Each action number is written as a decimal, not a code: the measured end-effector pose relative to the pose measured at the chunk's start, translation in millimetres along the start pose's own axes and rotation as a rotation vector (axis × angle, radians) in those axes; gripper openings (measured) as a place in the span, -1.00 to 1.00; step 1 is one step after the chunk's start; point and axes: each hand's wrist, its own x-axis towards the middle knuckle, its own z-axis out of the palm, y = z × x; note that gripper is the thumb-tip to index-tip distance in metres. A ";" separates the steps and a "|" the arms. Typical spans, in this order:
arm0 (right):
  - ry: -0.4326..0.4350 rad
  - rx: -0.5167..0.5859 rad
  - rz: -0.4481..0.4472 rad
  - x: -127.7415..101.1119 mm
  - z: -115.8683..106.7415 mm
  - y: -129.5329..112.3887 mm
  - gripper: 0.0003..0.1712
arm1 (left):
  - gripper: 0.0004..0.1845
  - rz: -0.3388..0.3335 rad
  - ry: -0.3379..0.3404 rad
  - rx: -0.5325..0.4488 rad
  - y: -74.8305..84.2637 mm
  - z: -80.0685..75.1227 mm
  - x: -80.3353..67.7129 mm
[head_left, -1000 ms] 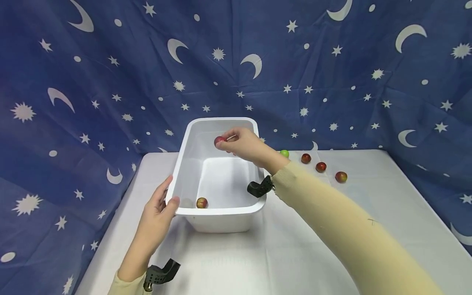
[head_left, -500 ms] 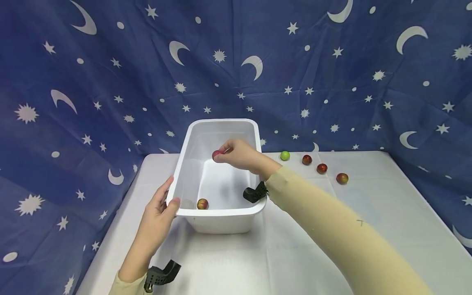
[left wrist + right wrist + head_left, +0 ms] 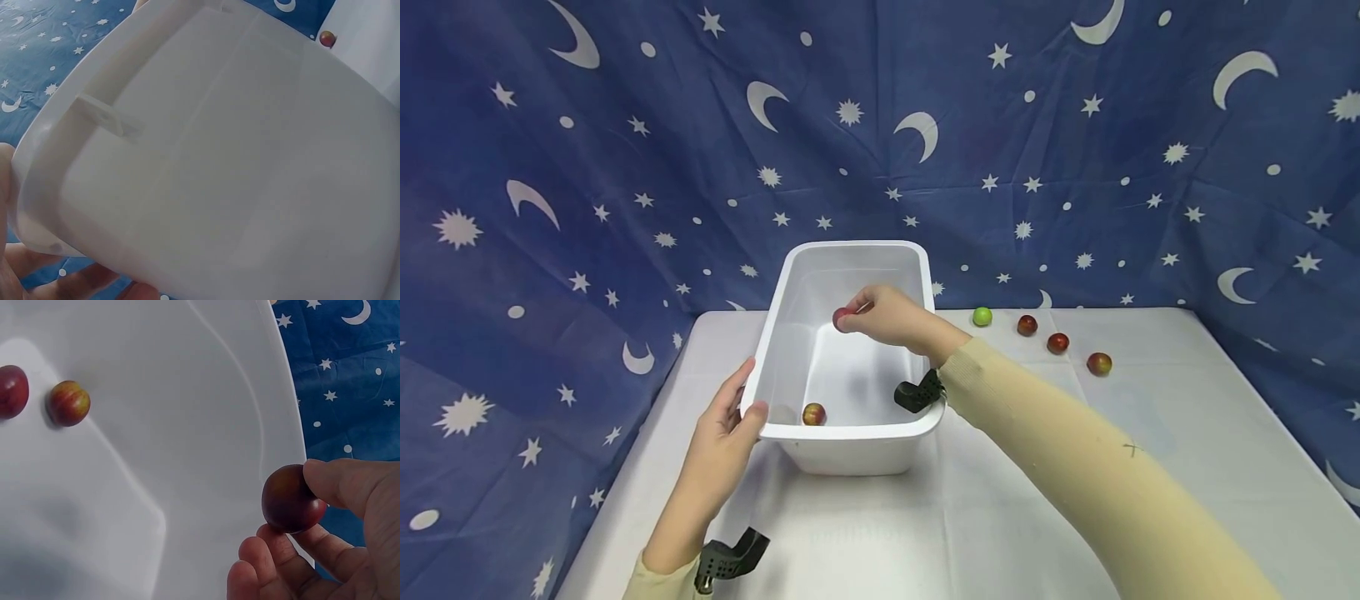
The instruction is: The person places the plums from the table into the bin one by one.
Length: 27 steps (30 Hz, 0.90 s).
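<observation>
The right hand (image 3: 887, 315) is inside the white bin (image 3: 790, 292), fingers and thumb pinched on a dark red plum (image 3: 842, 317), which hangs above the bin floor near its far end. In the right wrist view the plum (image 3: 291, 499) sits between thumb tip and curled fingers (image 3: 275, 556), with the bin wall behind it.

The left hand (image 3: 724, 433) rests on the bin's near left corner, at about 8 o'clock from the bin's middle. Its thumb is hooked over the rim and its fingers lie against the outer wall, so it grips the rim. The left wrist view shows mostly the bin's outer wall (image 3: 206, 162).

On the bin floor, near the front wall, lies a red-yellow fruit (image 3: 813, 413). The right wrist view shows this fruit (image 3: 69, 403) with another red one (image 3: 12, 390) just beside it at the frame edge.

The bin stands on a white desk (image 3: 1150, 433). At 3 o'clock from the bin, in a row on the desk, lie a green fruit (image 3: 982, 317), two red ones (image 3: 1027, 325) (image 3: 1058, 342) and a red-yellow one (image 3: 1099, 363), apart from one another. A blue cloth (image 3: 625, 150) with moons and stars hangs behind.
</observation>
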 end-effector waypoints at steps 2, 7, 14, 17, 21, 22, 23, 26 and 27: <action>0.001 0.002 0.002 -0.7 0.1 -0.3 -0.71 | -0.40 0.001 0.005 -0.005 -0.6 0.2 0.6; 0.000 0.010 -0.003 -0.1 1.0 0.0 -0.72 | -0.41 0.007 0.011 0.001 -1.1 0.3 0.7; 0.006 0.014 0.004 -0.1 -0.7 -0.8 -0.71 | -0.41 0.006 0.010 0.012 -0.5 0.3 0.6; 0.008 0.027 -0.001 -0.4 -3.8 -0.7 -0.63 | -0.41 0.008 0.015 0.013 -0.7 0.4 0.9; 0.016 0.029 -0.013 -2.9 -10.0 0.1 -0.53 | -0.41 0.003 0.014 0.012 -1.0 0.7 0.9; 0.021 0.030 -0.019 -3.8 -11.9 -0.1 -0.52 | -0.41 0.000 0.014 0.010 -0.8 0.6 0.8; 0.020 0.040 -0.022 -5.1 -14.0 -0.3 -0.52 | -0.40 -0.001 0.012 0.008 -0.7 0.3 0.6; 0.006 0.077 -0.036 -8.3 -20.7 0.2 -0.53 | -0.40 -0.006 0.009 0.002 -0.9 -0.1 0.6; -0.002 0.091 -0.043 -9.5 -23.2 0.5 -0.53 | -0.40 -0.007 0.009 0.003 -1.1 -0.4 0.6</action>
